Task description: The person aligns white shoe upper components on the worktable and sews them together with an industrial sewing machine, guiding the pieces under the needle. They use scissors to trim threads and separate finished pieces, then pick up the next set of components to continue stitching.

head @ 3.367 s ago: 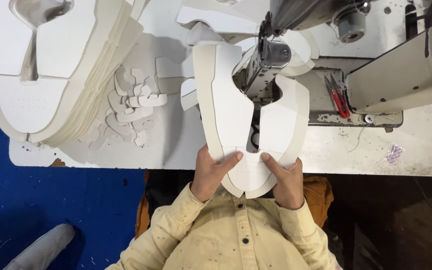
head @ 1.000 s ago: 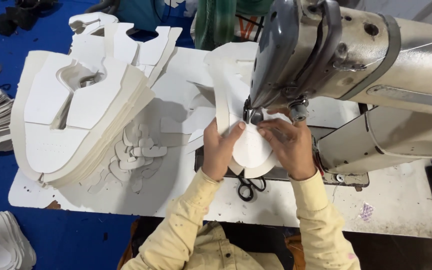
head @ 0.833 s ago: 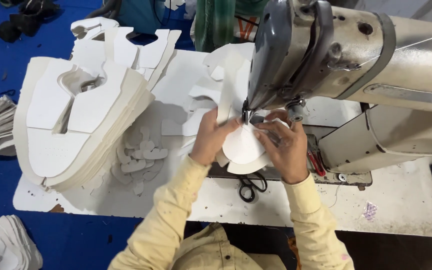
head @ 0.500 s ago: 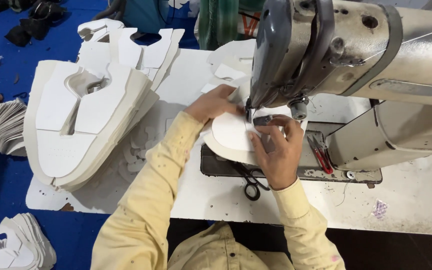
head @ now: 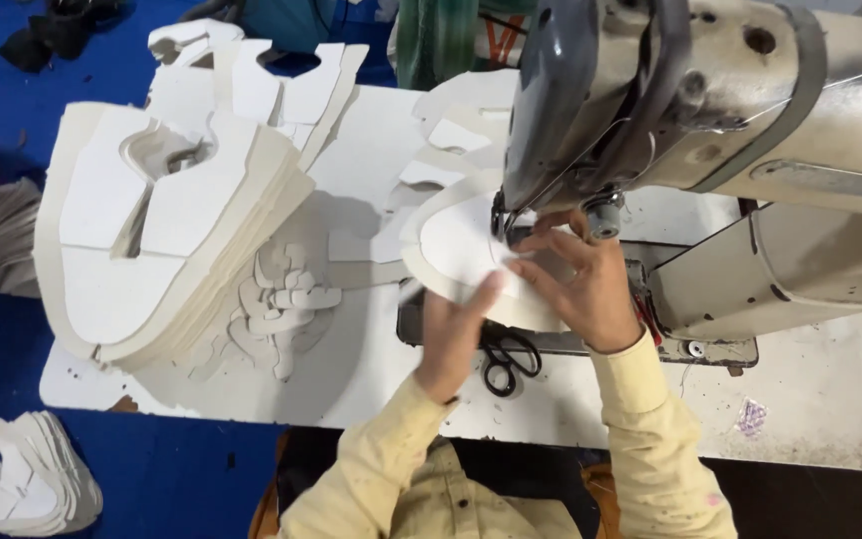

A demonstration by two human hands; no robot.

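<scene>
Left hand (head: 456, 334) now drawn back, flat on white piece (head: 461, 245); right hand (head: 575, 284) pressing it, fingers spread. Needle hidden behind machine (head: 670, 100).

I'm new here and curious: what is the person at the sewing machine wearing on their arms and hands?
Both arms are in long, pale yellow sleeves with buttoned-style cuffs at the wrists. The left hand and right hand are bare: no gloves, rings or watch show. The right sleeve has small pinkish specks.
</scene>
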